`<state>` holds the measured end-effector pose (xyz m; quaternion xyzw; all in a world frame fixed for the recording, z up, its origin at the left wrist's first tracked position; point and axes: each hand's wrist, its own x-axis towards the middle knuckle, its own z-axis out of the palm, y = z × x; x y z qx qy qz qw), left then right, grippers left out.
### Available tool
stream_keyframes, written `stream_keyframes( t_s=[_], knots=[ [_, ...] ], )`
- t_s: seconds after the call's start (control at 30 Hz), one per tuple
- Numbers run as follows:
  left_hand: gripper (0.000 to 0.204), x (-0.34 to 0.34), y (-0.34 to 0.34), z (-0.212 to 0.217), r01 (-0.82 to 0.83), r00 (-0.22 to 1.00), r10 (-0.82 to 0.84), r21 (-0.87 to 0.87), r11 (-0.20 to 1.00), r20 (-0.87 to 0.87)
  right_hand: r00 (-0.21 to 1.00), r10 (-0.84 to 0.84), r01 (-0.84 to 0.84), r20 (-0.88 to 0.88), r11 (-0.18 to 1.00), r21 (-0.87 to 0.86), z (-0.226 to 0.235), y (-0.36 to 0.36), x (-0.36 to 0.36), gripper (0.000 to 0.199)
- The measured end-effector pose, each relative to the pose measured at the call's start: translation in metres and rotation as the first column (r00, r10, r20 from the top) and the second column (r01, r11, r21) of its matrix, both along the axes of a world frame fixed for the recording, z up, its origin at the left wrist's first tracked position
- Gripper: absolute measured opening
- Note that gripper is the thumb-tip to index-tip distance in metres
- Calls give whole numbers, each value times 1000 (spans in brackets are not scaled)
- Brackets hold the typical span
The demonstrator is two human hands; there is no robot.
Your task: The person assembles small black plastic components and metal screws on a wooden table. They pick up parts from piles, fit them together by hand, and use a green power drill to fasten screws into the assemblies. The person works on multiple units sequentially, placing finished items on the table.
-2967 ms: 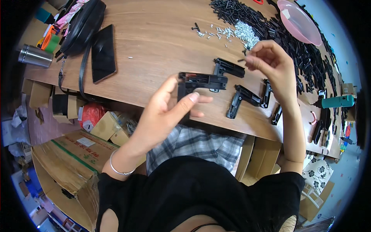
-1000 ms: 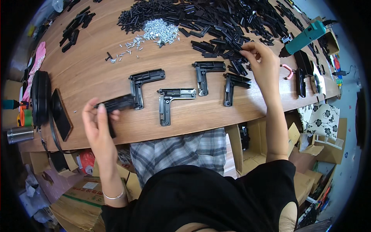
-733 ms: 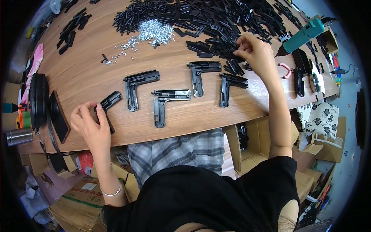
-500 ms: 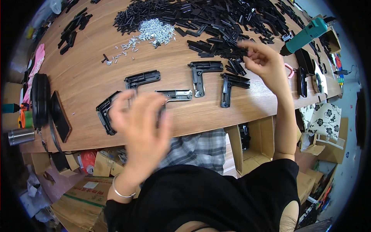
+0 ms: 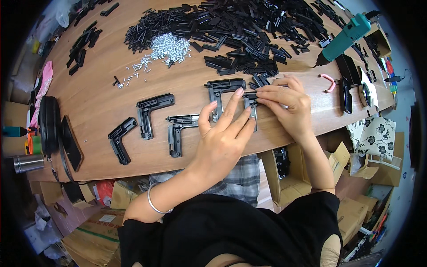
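Several black L-shaped plastic housings lie in a loose group along the table's near side. At the right end of the group, my right hand [image 5: 291, 104] pinches the upper arm of one housing [image 5: 250, 100], partly covered by my fingers; whether a small part is also between them, I cannot tell. My left hand [image 5: 224, 141] reaches over with fingers spread, its fingertips at this same housing. Under its index finger, another housing [image 5: 215, 95] shows. Left of that hand are a housing [image 5: 175, 138], a further one [image 5: 146, 122] and a bent one [image 5: 119, 143].
A big heap of black plastic parts [image 5: 249, 33] covers the far middle, beside a pile of silver screws [image 5: 171, 48]. To the right stand a teal electric screwdriver [image 5: 344, 39] and a pink curved piece [image 5: 328, 82]. A dark flat slab [image 5: 70, 143] and black case [image 5: 48, 120] lie left.
My left hand has swung right from over the left housings to the rightmost one. My right hand has come down from the edge of the heap onto that same housing.
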<state>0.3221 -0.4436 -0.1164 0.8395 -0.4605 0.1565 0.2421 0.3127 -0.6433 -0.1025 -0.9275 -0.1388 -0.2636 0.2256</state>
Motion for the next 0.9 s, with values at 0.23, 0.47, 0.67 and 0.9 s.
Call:
stream_keyframes(
  t_s=[0.23,0.47,0.67,0.9],
  knots=[
    [22,-1,-2,4,-26,999,25,17,1000,42,995,92,-91,-33,995,31,0,0,3,21],
    [15,-23,26,77,320,535,-523,-414,852,-664,975,1,49,-224,974,221,24,-23,38,18],
    [21,-43,53,88,148,-33,-893,-886,440,-449,976,176,-174,-128,984,29,28,-13,23,18],
    [20,-28,34,69,270,649,-371,-254,929,-665,984,127,-133,-127,990,-36,5,-20,21,20]
  ],
)
